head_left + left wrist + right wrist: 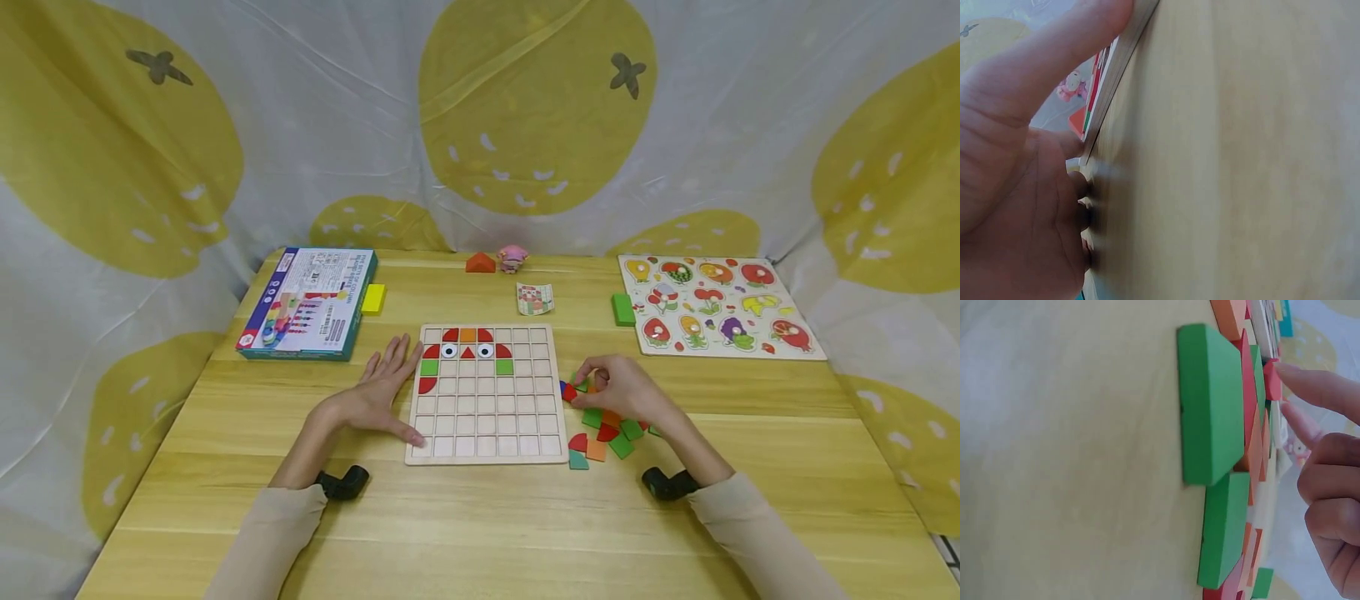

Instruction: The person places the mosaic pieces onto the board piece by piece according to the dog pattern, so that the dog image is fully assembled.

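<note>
Saw tiles (621,447) in red, green, orange and blue, a pale gridded board (487,447), a white curtain (337,108) patterned with yellow fruit (536,108), and beige sleeves (273,529).

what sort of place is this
Most likely a play or recording corner for children's puzzles, though the wider room is hidden: fruit-print fabric hangs around a wooden table, which holds a gridded board and a fruit puzzle.
</note>
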The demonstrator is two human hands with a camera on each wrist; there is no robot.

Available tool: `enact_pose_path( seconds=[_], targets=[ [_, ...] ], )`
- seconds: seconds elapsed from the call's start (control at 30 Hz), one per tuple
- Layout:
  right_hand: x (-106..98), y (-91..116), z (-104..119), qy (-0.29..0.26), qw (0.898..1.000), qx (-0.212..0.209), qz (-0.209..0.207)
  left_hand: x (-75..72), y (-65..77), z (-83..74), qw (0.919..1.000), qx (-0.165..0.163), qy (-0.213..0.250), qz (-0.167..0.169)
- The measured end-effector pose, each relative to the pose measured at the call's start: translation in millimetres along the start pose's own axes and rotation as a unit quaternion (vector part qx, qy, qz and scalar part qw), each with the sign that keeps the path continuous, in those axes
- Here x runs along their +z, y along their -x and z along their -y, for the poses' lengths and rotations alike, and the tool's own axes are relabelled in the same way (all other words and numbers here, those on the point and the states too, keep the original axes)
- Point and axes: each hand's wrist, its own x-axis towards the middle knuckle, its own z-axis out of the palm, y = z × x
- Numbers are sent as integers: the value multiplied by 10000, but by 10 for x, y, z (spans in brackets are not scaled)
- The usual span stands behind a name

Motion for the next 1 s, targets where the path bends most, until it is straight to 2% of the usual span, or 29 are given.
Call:
enact_pose_path(
  seconds=[0.17,0.47,0.67,0.87,1.0],
  targets=[
    [20,-25,-6,-114,9999,23,-60,-6,6,-8,10000,-27,17,30],
    [61,-75,64,127,9998,-103,-56,-4,-7,11,10000,-12,-11,4],
    [39,-84,55,263,9990,-350,-64,-10,1,5,10000,-8,14,0],
    [-23,-152,50,-168,9990,-412,-66,-8,-1,3,10000,31,2,-4],
    [-26,-276,151,-358,9976,-597,29,3,-10,0,10000,20,-18,-1]
  ],
)
